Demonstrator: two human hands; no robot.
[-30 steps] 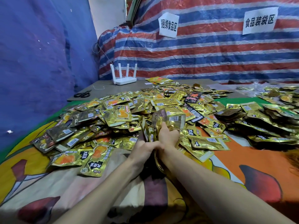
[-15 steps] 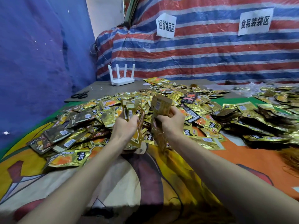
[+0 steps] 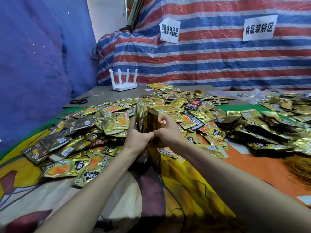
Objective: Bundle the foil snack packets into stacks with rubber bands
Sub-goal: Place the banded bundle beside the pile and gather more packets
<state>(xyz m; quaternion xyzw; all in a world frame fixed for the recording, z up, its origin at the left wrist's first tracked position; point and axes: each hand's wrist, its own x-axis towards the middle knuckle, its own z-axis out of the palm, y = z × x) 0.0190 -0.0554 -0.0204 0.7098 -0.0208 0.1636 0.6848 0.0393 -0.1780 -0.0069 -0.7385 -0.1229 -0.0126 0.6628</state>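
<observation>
The hands come back together! Half a second ago the left hand (image 3: 137, 139) and right hand (image 3: 168, 132) are apart, each lifting its own handful. Now they meet, thumbs nearly touching, both gripping one upright stack of gold foil snack packets (image 3: 146, 118). The two handfuls seem merged into that single stack, though the fingers hide the join. Against a second ago, hands and packets sit higher, up off the cartoon-print cloth (image 3: 117, 190) instead of pressed low against it.

Even, fairly bright indoor light glints off the foil packets (image 3: 117, 121), and wide-angle distortion curves the edges.
</observation>
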